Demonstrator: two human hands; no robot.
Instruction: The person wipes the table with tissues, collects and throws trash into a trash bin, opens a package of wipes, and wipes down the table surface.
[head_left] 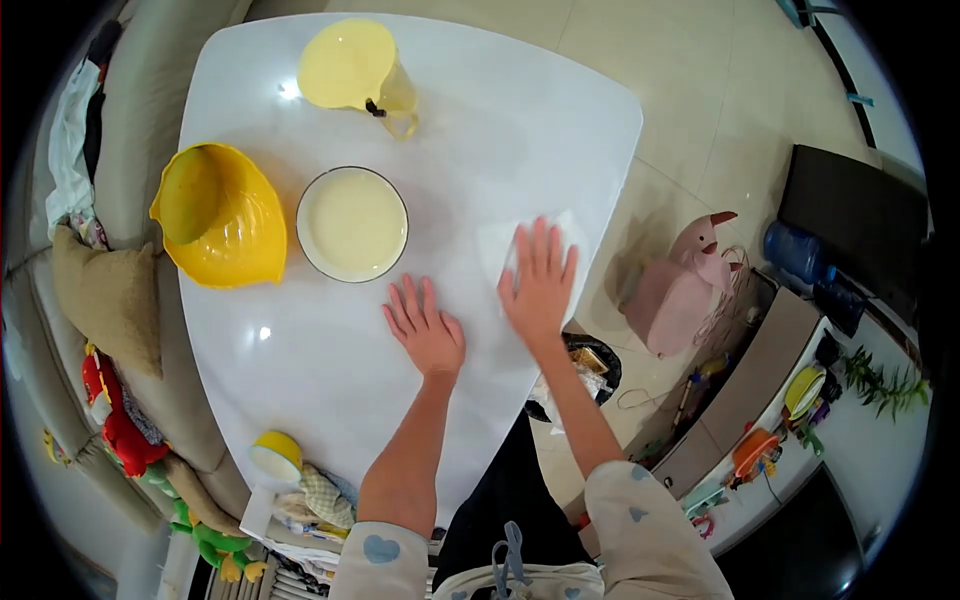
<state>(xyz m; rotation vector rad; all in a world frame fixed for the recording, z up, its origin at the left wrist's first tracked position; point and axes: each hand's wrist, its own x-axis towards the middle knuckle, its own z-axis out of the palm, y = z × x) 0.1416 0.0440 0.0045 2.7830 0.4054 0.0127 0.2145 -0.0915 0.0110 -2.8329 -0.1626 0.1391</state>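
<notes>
My right hand lies flat with fingers spread on a white tissue near the table's right edge. Part of the tissue is hidden beneath the palm. My left hand rests on the white table, fingers spread, with nothing in it. Just beyond its fingertips stands a round bowl of pale cream-coloured liquid, apart from the hand. To the left of that bowl is a yellow leaf-shaped bowl holding a green-yellow mango.
A yellow lidded pitcher stands at the table's far end. A yellow-and-white cup and cloths are at the near left corner. A trash bin and a pink bird-shaped object are right of the table; a sofa lines the left.
</notes>
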